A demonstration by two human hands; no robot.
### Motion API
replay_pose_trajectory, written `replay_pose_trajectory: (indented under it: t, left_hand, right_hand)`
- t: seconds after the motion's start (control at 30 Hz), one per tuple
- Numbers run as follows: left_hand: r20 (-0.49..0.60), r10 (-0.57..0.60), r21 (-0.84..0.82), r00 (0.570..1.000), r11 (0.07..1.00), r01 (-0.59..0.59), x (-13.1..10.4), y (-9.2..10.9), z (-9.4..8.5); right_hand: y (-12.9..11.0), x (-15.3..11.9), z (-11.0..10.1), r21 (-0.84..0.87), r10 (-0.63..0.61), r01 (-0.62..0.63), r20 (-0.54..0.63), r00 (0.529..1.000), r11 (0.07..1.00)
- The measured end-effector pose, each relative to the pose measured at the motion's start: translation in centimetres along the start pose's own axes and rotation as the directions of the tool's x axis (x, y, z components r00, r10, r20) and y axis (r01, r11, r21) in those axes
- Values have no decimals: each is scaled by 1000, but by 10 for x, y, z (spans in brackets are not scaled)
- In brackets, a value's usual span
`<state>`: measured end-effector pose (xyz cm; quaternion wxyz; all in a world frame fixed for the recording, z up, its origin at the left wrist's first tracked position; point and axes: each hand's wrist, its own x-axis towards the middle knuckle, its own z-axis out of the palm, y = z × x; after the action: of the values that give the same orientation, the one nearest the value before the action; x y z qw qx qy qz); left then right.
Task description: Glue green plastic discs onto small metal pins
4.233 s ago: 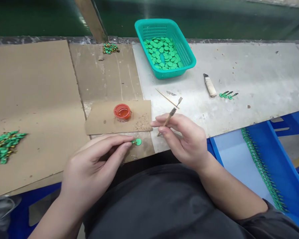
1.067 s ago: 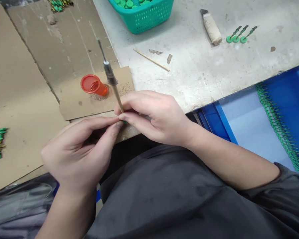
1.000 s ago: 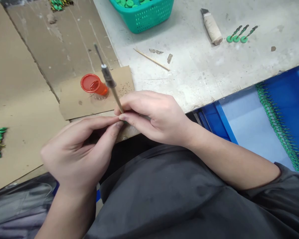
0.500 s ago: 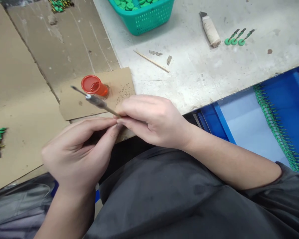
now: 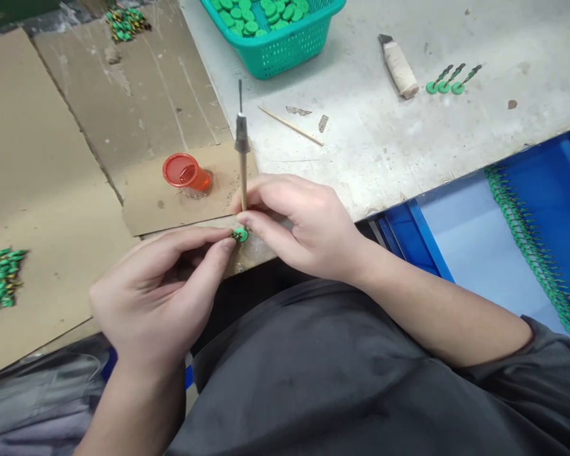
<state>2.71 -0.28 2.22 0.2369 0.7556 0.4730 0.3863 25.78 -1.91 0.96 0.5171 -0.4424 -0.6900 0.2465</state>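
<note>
Between thumb and index finger, my left hand (image 5: 164,294) pinches a small green disc with a dark stem (image 5: 241,235), just above the bench edge. My right hand (image 5: 308,228) is closed in a pinch around a slim wooden-shafted tool (image 5: 242,136). That tool stands nearly upright, with a grey collar and a thin dark tip pointing up. Its lower end is near the green disc; whether they touch I cannot tell. Behind the hands, a red cup (image 5: 197,179) with clear liquid stands on a piece of cardboard (image 5: 145,212).
A teal basket (image 5: 289,56) holds green discs. A wrapped-handle cutter (image 5: 399,69), a wooden stick (image 5: 292,126) and three stemmed green discs (image 5: 445,87) lie on the bench. Green piles (image 5: 2,278) lie on cardboard at left. Below right, a blue tray (image 5: 546,209) holds rows of green pieces.
The tool in my right hand has swung from leaning left to nearly upright. The green disc at my left fingertips has come into sight, and the fingertips of both hands have parted slightly.
</note>
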Motion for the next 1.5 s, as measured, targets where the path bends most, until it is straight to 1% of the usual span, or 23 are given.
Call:
replay_pose_trajectory:
  t: [0.07, 0.2, 0.3, 0.4, 0.53, 0.7, 0.87, 1.0, 1.13, 1.37, 1.5]
  left_hand:
    - [-2, -36, -45, 999, 998, 36, 1, 3, 1]
    - [-2, -193, -203, 981, 961, 189, 5, 13, 1]
    - [19, -269, -263, 963, 928, 265, 12, 17, -4]
    - [49, -316, -319, 947, 894, 315, 20, 20, -14]
    - [112, -335, -390, 935, 851, 352, 29, 25, -30]
    - [252, -321, -473, 913, 782, 405, 39, 32, -42]
    - [352, -309, -517, 883, 722, 459, 45, 32, -45]
    - [390, -297, -533, 872, 699, 477, 47, 32, -44]
    - [389, -294, -527, 873, 706, 473, 48, 37, -44]
    - [335, -255, -479, 907, 783, 397, 55, 58, -43]
    - [304, -211, -429, 929, 840, 331, 59, 64, -43]
  right_hand:
    - [-1, 0, 0, 7, 17, -17, -26, 1000, 1000]
    - [-4, 0, -1, 48, 134, -131, -87, 987, 990]
    - [-6, 0, -1, 150, 198, -180, -119, 973, 972]
    - [-6, 0, -1, 258, 254, -213, -136, 958, 942]
    - [-7, -1, 0, 337, 285, -224, -143, 948, 915]
    - [-9, -3, -1, 262, 266, -223, -143, 953, 939]
    - [-10, -4, -1, 218, 244, -211, -137, 960, 953]
    - [-9, -4, -1, 205, 219, -190, -134, 966, 960]
    - [-9, -3, -1, 223, 240, -208, -128, 962, 952]
    - [-11, -1, -4, 247, 223, -185, -135, 965, 951]
    - [-11, -1, -4, 247, 213, -175, -138, 967, 953]
